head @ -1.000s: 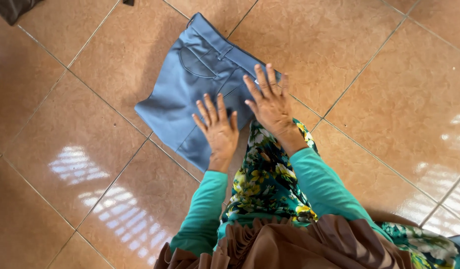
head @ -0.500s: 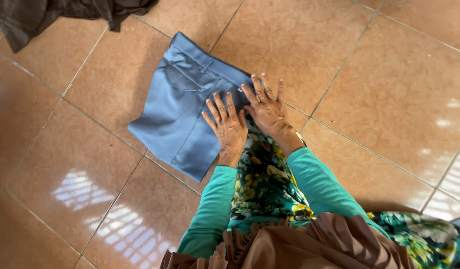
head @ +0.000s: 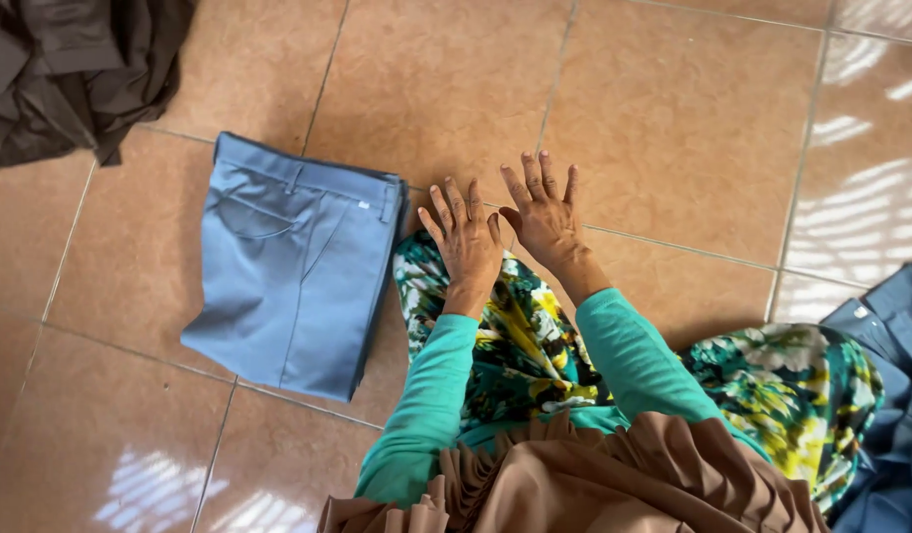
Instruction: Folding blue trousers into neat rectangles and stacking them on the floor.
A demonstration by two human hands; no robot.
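Observation:
A folded pair of grey-blue trousers (head: 288, 266) lies flat on the brown tiled floor, waistband away from me. My left hand (head: 466, 242) hovers just right of the trousers with fingers spread, holding nothing, over my floral skirt. Beside it, my right hand (head: 543, 212) is also spread and free, above the bare tile. Both arms wear teal sleeves.
A heap of dark brown cloth (head: 71, 74) lies at the top left. More grey-blue garments (head: 885, 395) lie at the right edge. My floral skirt (head: 772, 385) spreads over the floor in front of me, and a brown ruffled cloth (head: 594, 479) hangs below.
Both hands have lifted off the folded trousers and moved right of them. The view has shifted, so the trousers now sit at the left and the dark cloth heap shows.

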